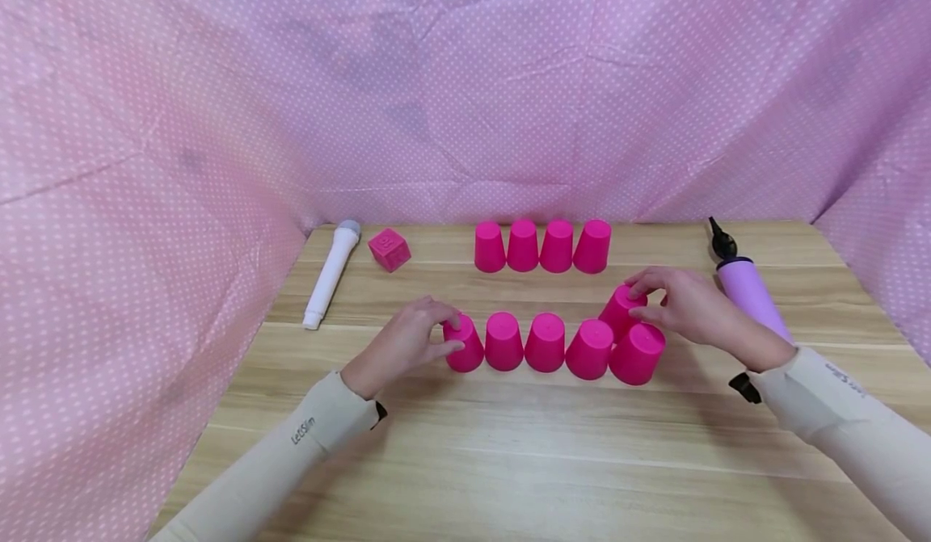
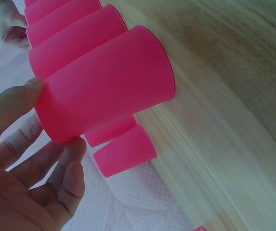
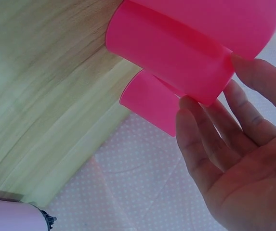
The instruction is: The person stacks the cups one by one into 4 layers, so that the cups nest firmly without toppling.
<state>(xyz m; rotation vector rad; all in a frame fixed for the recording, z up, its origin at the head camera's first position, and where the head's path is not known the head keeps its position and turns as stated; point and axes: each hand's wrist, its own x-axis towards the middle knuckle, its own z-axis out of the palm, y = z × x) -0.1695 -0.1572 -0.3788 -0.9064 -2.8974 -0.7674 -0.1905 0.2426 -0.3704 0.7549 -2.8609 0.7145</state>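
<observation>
Upside-down pink cups stand in a front row on the wooden table (image 1: 509,445). My left hand (image 1: 452,334) pinches the closed top of the leftmost cup (image 1: 465,350); in the left wrist view the thumb (image 2: 12,103) and a finger lie on opposite sides of this cup (image 2: 104,82). My right hand (image 1: 640,300) grips the top of a cup (image 1: 618,312) that stands just behind the row's right end, next to the rightmost cup (image 1: 636,354). The right wrist view shows thumb and fingers (image 3: 195,125) on that cup (image 3: 171,53).
A back row of several pink cups (image 1: 541,245) stands further off. A white microphone-shaped toy (image 1: 330,275) and a pink cube (image 1: 389,249) lie at the back left, a purple hand pump (image 1: 749,287) at the right. Pink dotted cloth (image 1: 145,203) walls the table.
</observation>
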